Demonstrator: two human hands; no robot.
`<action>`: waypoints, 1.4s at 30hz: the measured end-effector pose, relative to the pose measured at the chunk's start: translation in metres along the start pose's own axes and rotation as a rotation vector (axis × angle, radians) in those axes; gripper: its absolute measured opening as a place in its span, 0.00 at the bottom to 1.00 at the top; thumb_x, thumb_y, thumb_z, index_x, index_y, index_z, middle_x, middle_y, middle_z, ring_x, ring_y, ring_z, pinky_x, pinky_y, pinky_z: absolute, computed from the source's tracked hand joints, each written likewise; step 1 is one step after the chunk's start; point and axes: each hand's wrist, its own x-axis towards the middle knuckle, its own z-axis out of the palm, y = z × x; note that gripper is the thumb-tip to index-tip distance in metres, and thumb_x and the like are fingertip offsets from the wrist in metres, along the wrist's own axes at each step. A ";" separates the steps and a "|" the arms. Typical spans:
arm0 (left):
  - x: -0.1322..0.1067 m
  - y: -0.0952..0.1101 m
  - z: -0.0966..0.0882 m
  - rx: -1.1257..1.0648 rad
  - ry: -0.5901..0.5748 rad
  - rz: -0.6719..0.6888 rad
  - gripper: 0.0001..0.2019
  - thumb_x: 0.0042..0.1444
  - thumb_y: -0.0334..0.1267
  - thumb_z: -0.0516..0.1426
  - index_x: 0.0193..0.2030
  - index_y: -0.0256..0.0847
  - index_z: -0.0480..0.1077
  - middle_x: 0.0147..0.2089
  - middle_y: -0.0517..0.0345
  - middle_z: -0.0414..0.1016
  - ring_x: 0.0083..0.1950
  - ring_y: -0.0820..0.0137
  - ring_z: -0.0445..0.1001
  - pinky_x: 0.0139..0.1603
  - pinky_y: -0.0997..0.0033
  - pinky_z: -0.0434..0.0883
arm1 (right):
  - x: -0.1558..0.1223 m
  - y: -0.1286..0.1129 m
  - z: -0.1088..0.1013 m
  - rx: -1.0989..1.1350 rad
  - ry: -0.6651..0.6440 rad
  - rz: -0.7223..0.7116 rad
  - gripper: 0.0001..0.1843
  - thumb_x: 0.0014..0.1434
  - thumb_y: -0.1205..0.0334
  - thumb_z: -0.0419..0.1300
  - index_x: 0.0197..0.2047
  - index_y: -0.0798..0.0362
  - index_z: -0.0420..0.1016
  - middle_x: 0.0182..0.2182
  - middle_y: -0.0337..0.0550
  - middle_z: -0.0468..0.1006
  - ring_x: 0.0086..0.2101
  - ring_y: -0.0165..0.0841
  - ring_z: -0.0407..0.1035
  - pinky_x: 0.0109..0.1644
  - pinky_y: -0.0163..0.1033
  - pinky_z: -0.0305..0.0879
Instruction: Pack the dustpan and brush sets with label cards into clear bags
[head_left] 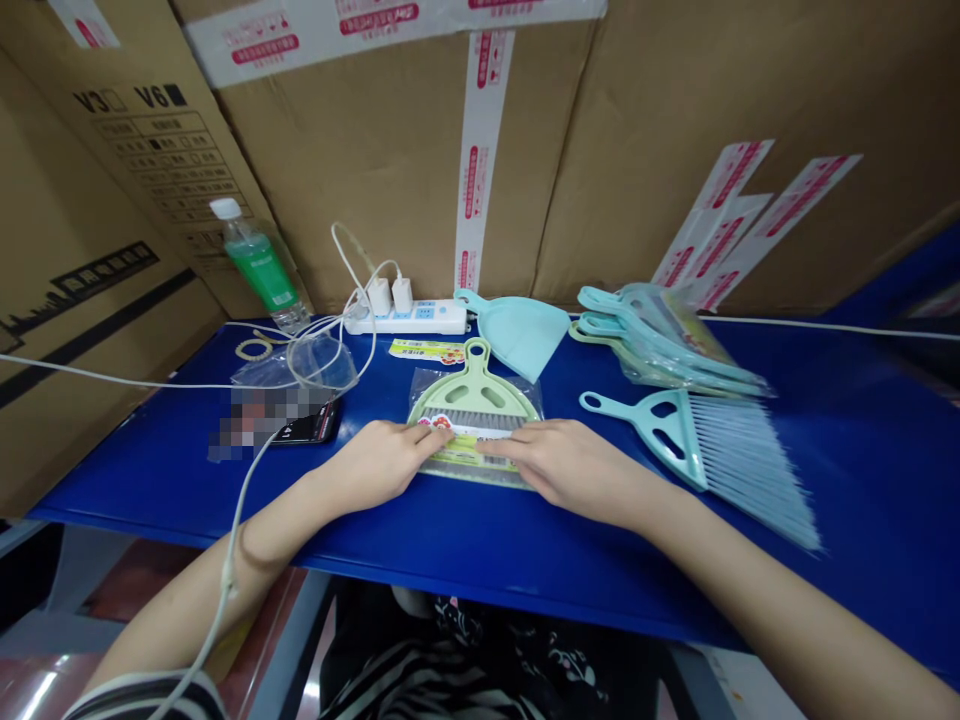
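A green hand brush and dustpan set (474,395) lies flat in a clear plastic bag in front of me, handle pointing away. Across its bristles runs a yellow and white label card (469,446). My left hand (386,455) rests on the left side of the package, fingers stretched over the label's end. From the right, my right hand (566,460) lies on the package with its fingers extended over the label. Neither hand is wrapped round anything. Whether the label is inside or on top of the bag, I cannot tell.
Behind the package are a loose label strip (427,350), a light blue dustpan (521,330) and a white power strip (420,317). To the right lie a blue brush (675,435) and stacked bagged sets (667,335). A bottle (262,265), phone (319,425) and cables are left.
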 end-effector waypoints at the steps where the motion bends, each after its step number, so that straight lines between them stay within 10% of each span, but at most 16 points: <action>1: 0.000 0.000 0.000 -0.001 -0.001 0.001 0.22 0.55 0.22 0.48 0.56 0.36 0.63 0.48 0.50 0.77 0.39 0.65 0.79 0.38 0.66 0.75 | 0.000 0.000 0.000 0.000 -0.003 0.001 0.26 0.56 0.74 0.51 0.56 0.49 0.72 0.32 0.43 0.80 0.32 0.34 0.74 0.37 0.39 0.66; 42: 0.001 0.002 -0.003 0.012 -0.068 -0.025 0.15 0.55 0.21 0.47 0.47 0.36 0.64 0.39 0.52 0.77 0.36 0.64 0.78 0.35 0.67 0.73 | -0.001 0.000 0.000 -0.025 0.016 -0.020 0.26 0.55 0.75 0.52 0.55 0.48 0.72 0.33 0.43 0.80 0.32 0.34 0.74 0.37 0.39 0.67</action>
